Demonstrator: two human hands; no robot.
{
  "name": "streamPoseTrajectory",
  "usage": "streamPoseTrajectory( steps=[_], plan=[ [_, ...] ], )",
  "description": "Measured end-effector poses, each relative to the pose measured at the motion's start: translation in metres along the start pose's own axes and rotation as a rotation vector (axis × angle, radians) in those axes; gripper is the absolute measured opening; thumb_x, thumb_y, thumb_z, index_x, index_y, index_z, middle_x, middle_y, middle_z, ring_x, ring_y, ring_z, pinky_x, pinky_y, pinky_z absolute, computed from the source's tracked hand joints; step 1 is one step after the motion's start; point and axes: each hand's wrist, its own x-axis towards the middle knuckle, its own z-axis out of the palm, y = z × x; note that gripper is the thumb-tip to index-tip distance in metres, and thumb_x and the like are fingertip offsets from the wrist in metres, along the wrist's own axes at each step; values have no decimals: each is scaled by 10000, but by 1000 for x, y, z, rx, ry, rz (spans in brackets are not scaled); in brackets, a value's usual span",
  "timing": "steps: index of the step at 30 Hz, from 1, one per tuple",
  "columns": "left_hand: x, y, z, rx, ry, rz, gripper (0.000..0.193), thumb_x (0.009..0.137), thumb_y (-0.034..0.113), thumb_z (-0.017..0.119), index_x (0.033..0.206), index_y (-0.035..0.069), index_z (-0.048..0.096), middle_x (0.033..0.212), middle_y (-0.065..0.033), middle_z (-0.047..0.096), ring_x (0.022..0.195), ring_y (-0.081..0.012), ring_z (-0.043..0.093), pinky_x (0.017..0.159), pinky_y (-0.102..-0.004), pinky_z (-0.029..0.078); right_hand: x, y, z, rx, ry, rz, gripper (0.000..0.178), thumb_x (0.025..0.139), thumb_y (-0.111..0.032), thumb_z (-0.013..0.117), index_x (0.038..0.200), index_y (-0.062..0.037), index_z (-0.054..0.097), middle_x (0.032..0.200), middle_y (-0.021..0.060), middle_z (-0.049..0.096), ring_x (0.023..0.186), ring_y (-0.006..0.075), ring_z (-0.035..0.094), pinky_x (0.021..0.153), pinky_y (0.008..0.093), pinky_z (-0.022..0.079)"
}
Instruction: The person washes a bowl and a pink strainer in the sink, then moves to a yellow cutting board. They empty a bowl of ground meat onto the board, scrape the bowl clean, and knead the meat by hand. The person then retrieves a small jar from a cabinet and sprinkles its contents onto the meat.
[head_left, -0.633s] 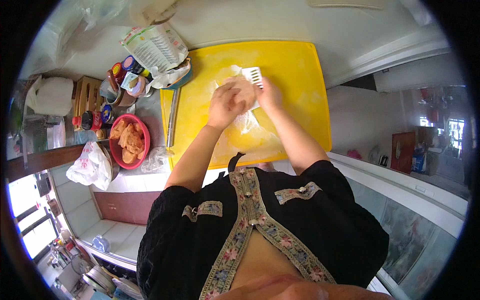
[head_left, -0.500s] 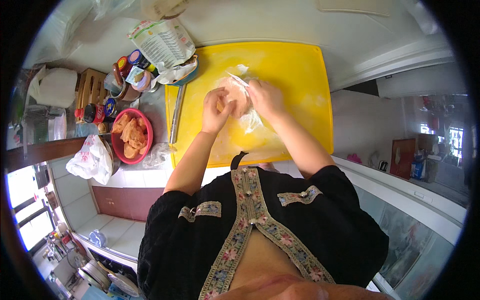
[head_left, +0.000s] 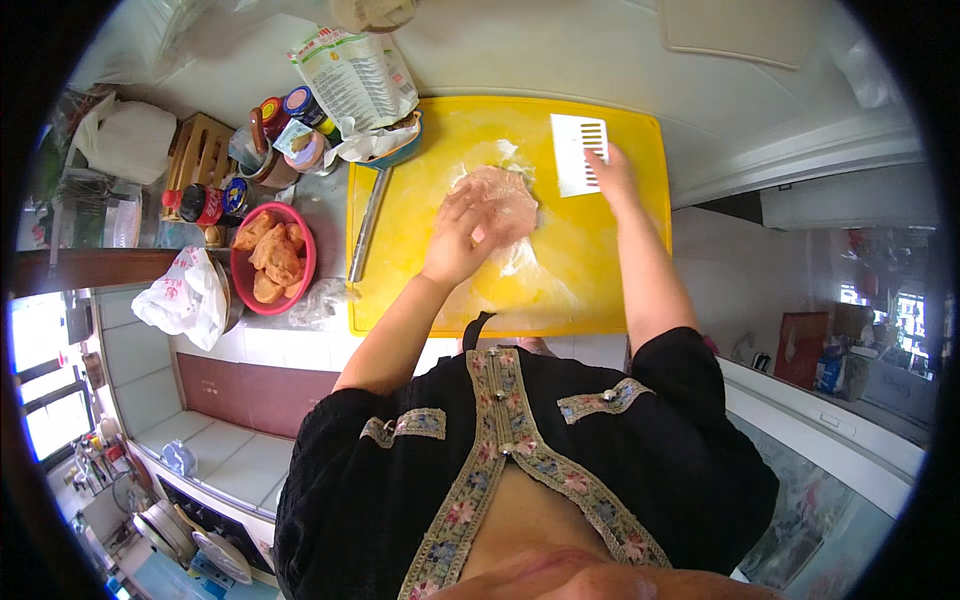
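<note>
A flattened round of pinkish-tan dough [head_left: 513, 202] lies on the yellow board [head_left: 420, 295], with white flour dusted around it. My left hand [head_left: 460, 230] rests on the dough's left side, fingers spread over its surface. At the far right of the board, my right hand [head_left: 615, 183] grips the slotted edge of a white dough scraper [head_left: 570, 160]. The scraper is flat on or just above the board; I cannot tell which. It is apart from the dough.
A metal rod [head_left: 370, 225] lies along the board's left edge. Left of it are a pink bowl [head_left: 309, 262] of orange-tan pieces and a white plastic bag [head_left: 185, 300]. Jars [head_left: 300, 102], a printed packet [head_left: 355, 80] and a blue dish [head_left: 395, 155] stand at the far left.
My right hand has moved right, away from the dough, carrying the white scraper with it. My left hand has shifted further onto the dough. The view has shifted slightly.
</note>
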Motion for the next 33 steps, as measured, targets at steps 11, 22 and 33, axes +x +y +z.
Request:
streamPoseTrajectory(
  steps=[11,22,33],
  plan=[
    [-39,12,-23,-25,30,-148,346,805,87,770,1146,88,711,1343,-147,621,1326,-397,507,1092,-489,428,59,21,54,-212,-340,17,278,937,-182,679,1189,-65,677,981,105,749,806,205,690,751,359,541],
    [1,31,-43,-74,167,-61,329,813,100,772,1134,79,704,1340,-141,627,1312,-384,520,1081,-480,440,-21,-87,-3,-499,-170,-316,185,974,-266,636,1085,-121,669,1002,124,739,882,293,710,763,407,547],
    [-1,29,-34,-164,141,-91,322,821,75,769,1137,82,705,1340,-142,632,1297,-362,531,1091,-460,426,40,56,-66,-469,-146,-107,309,967,-238,655,1187,-22,656,1083,135,742,948,270,715,833,388,542]
  ],
)
